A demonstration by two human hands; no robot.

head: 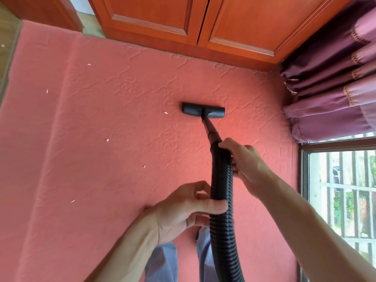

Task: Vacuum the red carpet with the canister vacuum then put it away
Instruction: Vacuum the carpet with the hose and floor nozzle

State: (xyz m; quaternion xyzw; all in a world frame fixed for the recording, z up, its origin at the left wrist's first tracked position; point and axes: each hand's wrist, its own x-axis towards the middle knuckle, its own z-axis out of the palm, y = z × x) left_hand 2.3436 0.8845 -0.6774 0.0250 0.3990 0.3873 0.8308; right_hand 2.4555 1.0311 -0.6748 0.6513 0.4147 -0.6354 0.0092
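So I'm holding the black ribbed hose (221, 180) with both hands right now. My right hand (244, 165) is gripping it up top where it's joining the thin wand (210, 130), fingers wrapped round it. My left hand (183, 210) is grasping it a bit lower, thumb lying across the front. The wand is angling down and away from me to the flat floor head (203, 110), which is sitting on the red carpet (101, 159) out in front, near the orange wooden cupboard doors (154, 15). A little white scrap (165, 112) is lying just left of the head, and a few more are scattered further left. Purple curtains (329, 110) are hanging on my right above a window (341, 190), and the hose is trailing down past my trouser legs (162, 261).
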